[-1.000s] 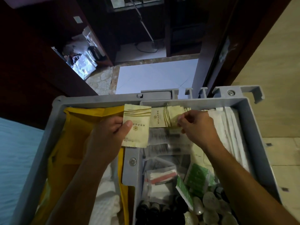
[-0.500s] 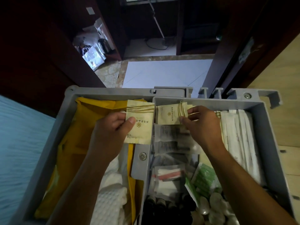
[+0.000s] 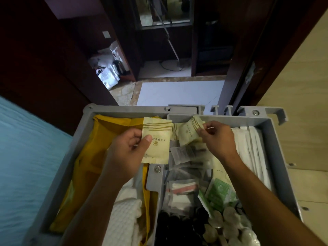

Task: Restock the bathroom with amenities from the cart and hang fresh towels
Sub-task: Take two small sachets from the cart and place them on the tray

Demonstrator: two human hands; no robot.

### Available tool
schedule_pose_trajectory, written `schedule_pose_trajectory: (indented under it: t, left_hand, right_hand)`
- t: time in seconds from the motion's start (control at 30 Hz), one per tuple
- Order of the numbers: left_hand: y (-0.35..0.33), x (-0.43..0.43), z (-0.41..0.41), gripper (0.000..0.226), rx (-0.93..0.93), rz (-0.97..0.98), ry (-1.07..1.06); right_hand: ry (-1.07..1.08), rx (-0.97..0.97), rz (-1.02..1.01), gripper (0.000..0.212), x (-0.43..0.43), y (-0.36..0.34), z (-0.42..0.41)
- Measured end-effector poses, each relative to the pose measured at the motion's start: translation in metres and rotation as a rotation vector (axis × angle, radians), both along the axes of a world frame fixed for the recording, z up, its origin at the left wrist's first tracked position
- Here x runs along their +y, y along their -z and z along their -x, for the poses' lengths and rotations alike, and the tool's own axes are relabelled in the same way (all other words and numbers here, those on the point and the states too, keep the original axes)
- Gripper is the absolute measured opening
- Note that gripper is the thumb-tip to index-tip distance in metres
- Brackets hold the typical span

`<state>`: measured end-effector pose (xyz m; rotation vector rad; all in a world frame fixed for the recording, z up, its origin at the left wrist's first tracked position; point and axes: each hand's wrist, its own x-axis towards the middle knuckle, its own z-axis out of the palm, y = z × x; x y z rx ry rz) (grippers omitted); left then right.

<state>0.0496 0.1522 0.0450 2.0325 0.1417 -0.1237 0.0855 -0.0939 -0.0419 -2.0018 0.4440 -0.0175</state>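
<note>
My left hand (image 3: 126, 153) holds a cream amenity packet (image 3: 157, 141) with brown stripes, thumb pressed on its front, above the cart's divider. My right hand (image 3: 217, 139) pinches a second, smaller cream packet (image 3: 189, 133) at the far end of the right compartment and has it tilted up off the pile. The grey housekeeping cart (image 3: 273, 139) fills the lower view. White towels (image 3: 124, 215) lie in the left compartment inside a yellow bag (image 3: 110, 126).
The right compartment holds clear sachets (image 3: 188, 153), green packets (image 3: 220, 194), long white wrapped items (image 3: 248, 150), dark bottles (image 3: 175, 228) and round clear caps (image 3: 229, 224). Beyond the cart is a doorway with a white mat (image 3: 177, 93). A blue bed (image 3: 23, 157) is at left.
My right hand has lifted the small packet up and tilted it away from the pile. The left hand keeps hold of its packet. The view has shifted so the cart sits lower and further right.
</note>
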Motion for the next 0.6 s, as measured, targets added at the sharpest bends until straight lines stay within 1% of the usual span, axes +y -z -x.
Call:
schedule_pose_trajectory:
  t: [0.1,0.23,0.3,0.37,0.47,0.53,0.6]
  left_hand:
    - [-0.006,0.001,0.007,0.008,0.013,0.002,-0.046]
    - [-0.018,0.004,0.015,0.007,-0.012,0.027,-0.074]
    - [-0.025,0.01,0.019,0.003,-0.011,0.06,-0.077]
    - [-0.033,0.017,0.026,0.011,-0.006,0.097,-0.089]
    - [-0.047,0.033,0.039,0.025,-0.023,0.146,-0.118]
    - [-0.058,0.047,0.052,0.027,-0.056,0.149,-0.148]
    - [-0.07,0.065,0.069,0.026,-0.093,0.151,-0.206]
  right_hand:
    - [0.015,-0.1,-0.111,0.01,0.004,-0.017,0.011]
    - [0.02,-0.144,-0.213,0.013,0.008,-0.046,0.018]
    - [-0.023,-0.18,-0.253,0.011,0.012,-0.064,0.021]
    - [-0.116,-0.213,-0.282,0.009,0.022,-0.083,0.024]
    - [-0.213,-0.26,-0.248,0.006,0.043,-0.1,0.029]
    - [-0.219,-0.292,-0.191,0.008,0.063,-0.108,0.032]
    - [-0.235,-0.291,-0.18,0.011,0.089,-0.117,0.038]
